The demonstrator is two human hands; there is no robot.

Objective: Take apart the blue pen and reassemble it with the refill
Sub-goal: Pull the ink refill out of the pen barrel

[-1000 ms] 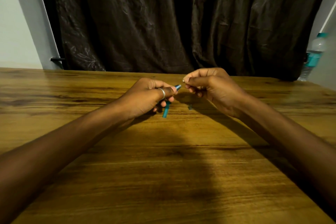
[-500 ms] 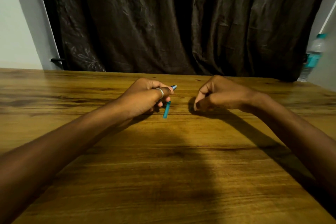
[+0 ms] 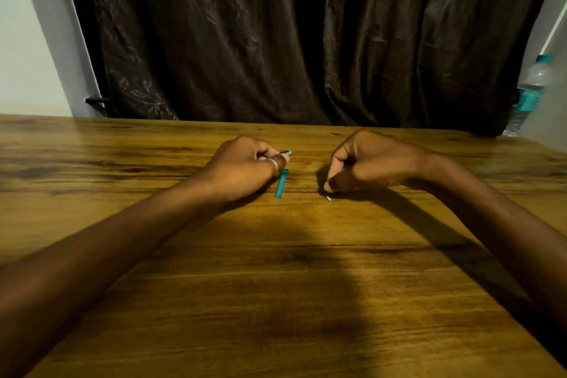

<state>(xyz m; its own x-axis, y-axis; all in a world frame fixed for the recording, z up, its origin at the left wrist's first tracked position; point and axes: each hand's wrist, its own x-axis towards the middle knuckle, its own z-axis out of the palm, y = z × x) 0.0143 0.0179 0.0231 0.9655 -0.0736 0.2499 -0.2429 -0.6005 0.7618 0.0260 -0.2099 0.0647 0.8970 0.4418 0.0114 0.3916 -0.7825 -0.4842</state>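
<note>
Left hand point(image 3: 245, 167), silver ring on one finger, curled tight around slim blue plastic pen barrel point(image 3: 281, 183), one end poking out past fingertips and lower end slanting down to wooden table point(image 3: 276, 285). Right hand point(image 3: 368, 163) bunched knuckles-up well apart from left, fingertips point(image 3: 329, 186) pressed to tabletop just above tiny silver metal piece point(image 3: 328, 198) lying loose on wood; could not tell whether anything pinched inside. Beyond hands: dark brown curtain point(image 3: 291, 34) behind far table edge, clear plastic water bottle with teal label point(image 3: 529, 92) at far right.
</note>
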